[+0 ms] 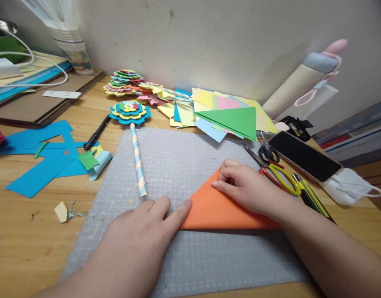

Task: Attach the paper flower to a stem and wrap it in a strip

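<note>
An orange sheet of paper (209,209), folded into a triangle, lies on the grey cutting mat (196,265) with its long straight edge toward me. My right hand (240,182) pinches the paper at its upper sloping edge, thumb against the forefinger. At the left corner, my left hand (147,227) presses the paper with its thumb, while its other fingers are curled and partly hidden. Beyond that hand lies a blue-and-cream striped paper stick (137,161), topped by a layered paper flower (130,112).
Scissors (283,176), a cutter knife (312,196) and a phone (305,155) lie right of the mat. Folded green paper (233,120) and coloured sheets rest near the wall. Blue strips (38,174) and a black pen (97,132) are at left.
</note>
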The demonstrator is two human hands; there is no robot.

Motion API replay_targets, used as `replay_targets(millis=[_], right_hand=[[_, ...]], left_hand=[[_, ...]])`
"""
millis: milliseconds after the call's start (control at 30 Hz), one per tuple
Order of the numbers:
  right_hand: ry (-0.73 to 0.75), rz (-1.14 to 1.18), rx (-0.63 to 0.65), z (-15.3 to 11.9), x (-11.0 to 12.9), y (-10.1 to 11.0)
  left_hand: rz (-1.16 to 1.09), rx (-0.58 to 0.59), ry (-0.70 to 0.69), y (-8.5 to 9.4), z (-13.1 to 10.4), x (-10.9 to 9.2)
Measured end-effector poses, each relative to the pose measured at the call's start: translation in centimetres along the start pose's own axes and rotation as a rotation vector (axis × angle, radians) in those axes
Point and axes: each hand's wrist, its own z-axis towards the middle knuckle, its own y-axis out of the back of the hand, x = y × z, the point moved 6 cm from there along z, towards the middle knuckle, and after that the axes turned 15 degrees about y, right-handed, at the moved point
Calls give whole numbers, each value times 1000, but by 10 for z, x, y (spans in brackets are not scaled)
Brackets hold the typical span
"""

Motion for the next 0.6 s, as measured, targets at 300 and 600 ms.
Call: replay_targets(millis=[300,600], right_hand=[[6,-1,-2,1,0,0],[7,3,-7,0,0,0]], left_hand=[[-4,-18,-8,-1,-1,1],[-2,-28,-7,0,1,1]])
